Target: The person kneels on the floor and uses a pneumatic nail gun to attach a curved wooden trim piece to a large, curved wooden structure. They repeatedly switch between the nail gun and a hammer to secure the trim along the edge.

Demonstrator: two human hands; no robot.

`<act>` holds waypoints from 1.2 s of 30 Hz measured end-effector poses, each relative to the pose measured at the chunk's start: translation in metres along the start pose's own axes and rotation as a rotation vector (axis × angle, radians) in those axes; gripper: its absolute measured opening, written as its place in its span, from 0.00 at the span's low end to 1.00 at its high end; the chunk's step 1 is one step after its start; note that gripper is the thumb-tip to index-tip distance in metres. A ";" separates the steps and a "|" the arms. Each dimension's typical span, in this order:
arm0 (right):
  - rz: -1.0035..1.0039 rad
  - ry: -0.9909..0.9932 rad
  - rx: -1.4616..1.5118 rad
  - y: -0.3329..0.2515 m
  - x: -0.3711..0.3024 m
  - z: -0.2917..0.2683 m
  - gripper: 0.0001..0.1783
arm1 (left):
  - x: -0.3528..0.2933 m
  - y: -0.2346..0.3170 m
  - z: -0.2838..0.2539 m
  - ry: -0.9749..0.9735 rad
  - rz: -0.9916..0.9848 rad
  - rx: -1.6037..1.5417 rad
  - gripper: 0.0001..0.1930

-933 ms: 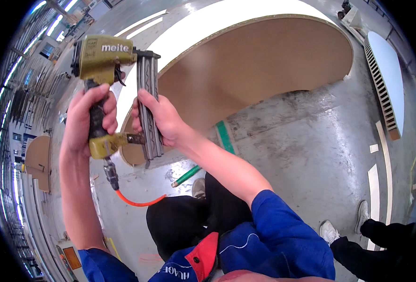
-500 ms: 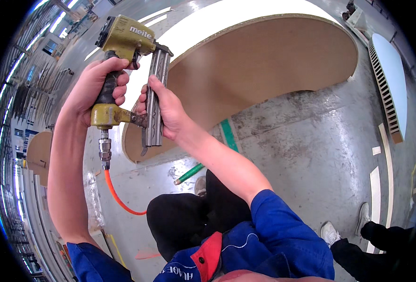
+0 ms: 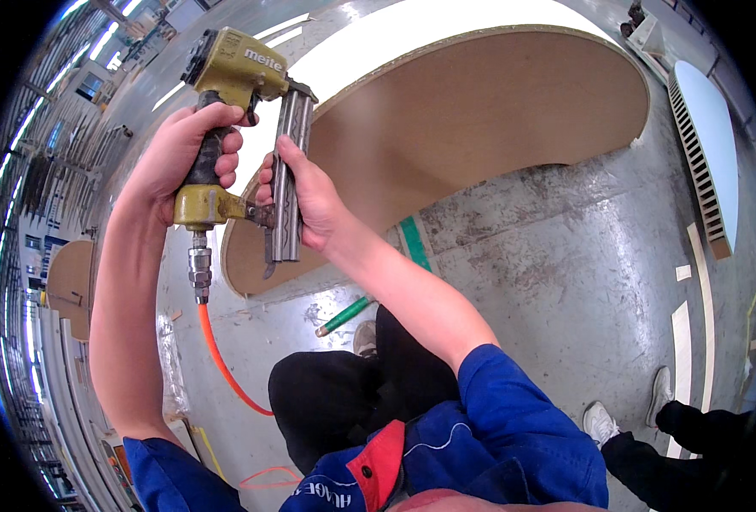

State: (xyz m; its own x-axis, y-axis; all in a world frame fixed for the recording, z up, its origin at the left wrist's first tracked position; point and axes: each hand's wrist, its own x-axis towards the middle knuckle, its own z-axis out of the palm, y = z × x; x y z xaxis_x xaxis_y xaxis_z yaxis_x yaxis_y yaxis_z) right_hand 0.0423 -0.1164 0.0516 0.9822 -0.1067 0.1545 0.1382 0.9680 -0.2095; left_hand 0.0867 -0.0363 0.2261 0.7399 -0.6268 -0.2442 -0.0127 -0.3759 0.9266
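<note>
An olive-green air nail gun [image 3: 239, 66] is held up in front of me, left of the middle of the view. My left hand [image 3: 166, 158] is wrapped around its black grip, with the thumb up by the trigger. Along the upright metal magazine [image 3: 289, 205], my right hand [image 3: 316, 200] is closed, thumb lying on its near face. A metal coupling [image 3: 199, 269] hangs from the grip's base and joins an orange air hose [image 3: 216, 357]. Behind the gun stands a large curved brown board panel [image 3: 480, 111] with a bright white surface at its far side.
A green rod-like thing [image 3: 344, 317] lies on the grey floor near my knees, by a green floor strip [image 3: 414, 243]. At right are a pale blue curved piece with a slotted edge [image 3: 709, 154], light strips [image 3: 696, 290] and another person's shoes [image 3: 600, 423]. Long rails [image 3: 62, 401] lie at left.
Both hands have shifted the nail gun slightly to the right, still gripping it. The orange hose has swung along, and more of it shows low down.
</note>
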 end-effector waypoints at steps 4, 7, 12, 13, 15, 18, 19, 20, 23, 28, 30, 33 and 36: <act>0.043 -0.058 0.035 0.004 0.000 0.001 0.22 | -0.009 0.002 -0.001 0.051 0.018 0.036 0.13; 0.013 -0.076 -0.058 0.003 -0.007 0.003 0.20 | -0.019 -0.004 -0.003 -0.038 0.104 0.034 0.15; -0.107 -0.033 -0.344 -0.015 -0.030 -0.010 0.12 | -0.019 -0.043 -0.005 -0.140 0.243 0.228 0.20; -0.160 -0.010 -0.456 -0.020 -0.037 -0.024 0.12 | -0.016 -0.061 -0.001 -0.106 0.212 0.177 0.19; -0.169 0.100 -0.736 -0.032 -0.053 -0.056 0.11 | -0.005 -0.100 0.017 -0.141 0.175 0.160 0.17; -0.177 0.357 -0.869 -0.059 -0.100 -0.136 0.11 | 0.019 -0.179 0.048 -0.321 0.181 0.483 0.25; -0.084 0.419 -0.919 -0.067 -0.116 -0.153 0.10 | 0.025 -0.229 0.047 -0.386 0.239 0.403 0.25; 0.011 0.495 -0.971 -0.077 -0.135 -0.174 0.10 | 0.028 -0.267 0.051 -0.427 0.104 0.539 0.26; 0.132 0.670 -1.003 -0.089 -0.193 -0.253 0.09 | 0.035 -0.460 0.046 -0.299 0.032 0.878 0.38; 0.148 1.165 -0.678 -0.074 -0.284 -0.335 0.09 | 0.020 -0.618 0.070 -0.271 -0.246 0.945 0.38; 0.167 1.317 -0.588 -0.076 -0.329 -0.380 0.10 | 0.025 -0.642 0.095 -0.258 -0.156 0.898 0.28; 0.121 1.326 -0.619 -0.076 -0.337 -0.375 0.10 | 0.027 -0.619 0.084 -0.360 -0.229 0.934 0.27; -0.025 1.426 -0.627 -0.065 -0.365 -0.387 0.12 | 0.035 -0.596 0.086 -0.493 -0.201 0.684 0.23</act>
State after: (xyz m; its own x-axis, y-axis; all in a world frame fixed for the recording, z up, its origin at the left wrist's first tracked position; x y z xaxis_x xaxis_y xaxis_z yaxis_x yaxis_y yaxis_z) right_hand -0.2760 -0.2280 -0.3649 0.2329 -0.5923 -0.7713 -0.1726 0.7554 -0.6322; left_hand 0.0618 0.1069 -0.3589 0.3974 -0.6690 -0.6281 -0.4320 -0.7403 0.5151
